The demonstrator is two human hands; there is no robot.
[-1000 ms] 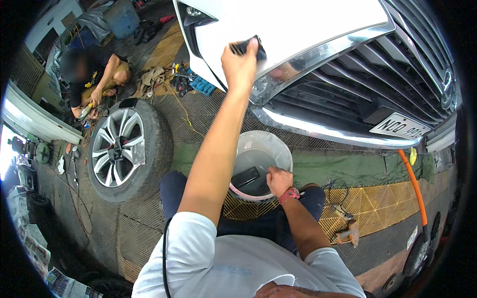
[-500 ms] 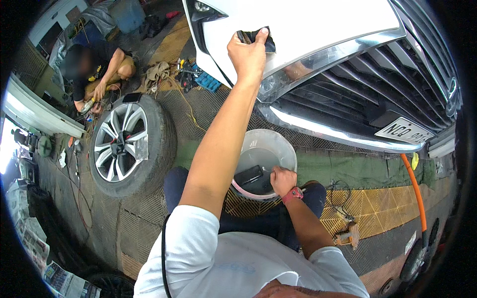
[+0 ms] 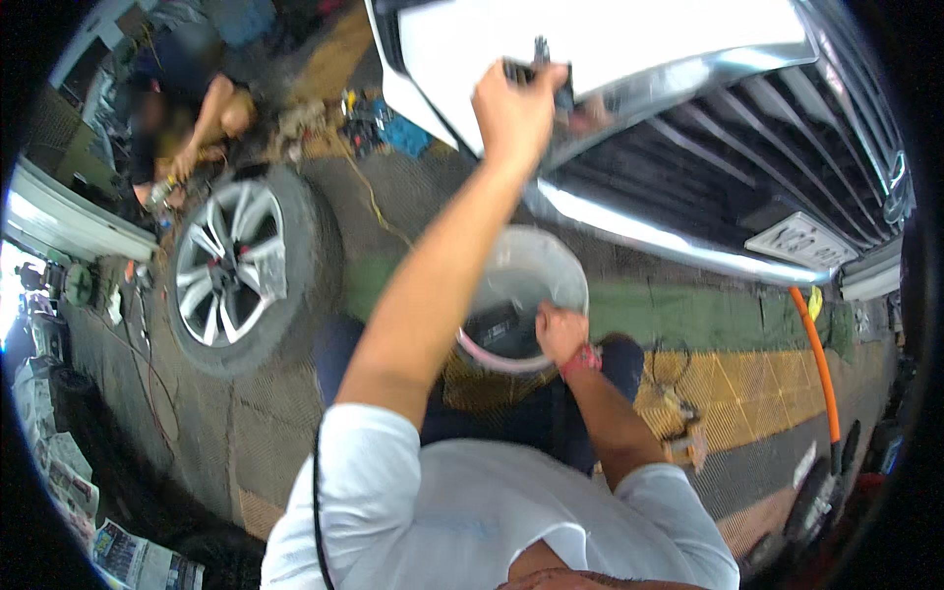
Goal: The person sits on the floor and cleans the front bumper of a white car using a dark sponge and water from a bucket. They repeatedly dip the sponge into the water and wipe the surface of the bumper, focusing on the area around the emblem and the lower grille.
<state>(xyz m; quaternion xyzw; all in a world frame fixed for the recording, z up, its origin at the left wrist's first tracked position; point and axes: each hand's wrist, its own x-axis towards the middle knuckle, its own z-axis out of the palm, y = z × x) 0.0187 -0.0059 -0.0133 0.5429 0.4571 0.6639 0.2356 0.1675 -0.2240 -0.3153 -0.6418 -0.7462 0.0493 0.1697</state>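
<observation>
My left hand (image 3: pixel 516 113) is reached out over the white painted front (image 3: pixel 457 49) of a car, fingers closed around a folded black sheet (image 3: pixel 563 88). The sheet looks like sandpaper, though blur hides its surface. It is beside the chrome trim (image 3: pixel 678 84) of the grille. My right hand (image 3: pixel 562 334), with a red watch on its wrist, is closed on the right rim of a pale bucket (image 3: pixel 565 261) between my knees. A dark rectangular thing (image 3: pixel 497 326) shows inside the bucket; my left forearm partly covers the bucket's left side.
A wheel with tyre (image 3: pixel 305 265) stands at left. Beyond it a person (image 3: pixel 197 128) crouches, holding a tool. Blue and black tools (image 3: pixel 398 136) and a yellow cord (image 3: pixel 379 206) are on the floor. An orange hose (image 3: pixel 819 354) hangs at right. Newspapers (image 3: pixel 128 556) lie lower left.
My left hand and the black sheet have shifted right and slightly down, toward the chrome trim. The view has tilted a little. My right hand stays at the bucket rim.
</observation>
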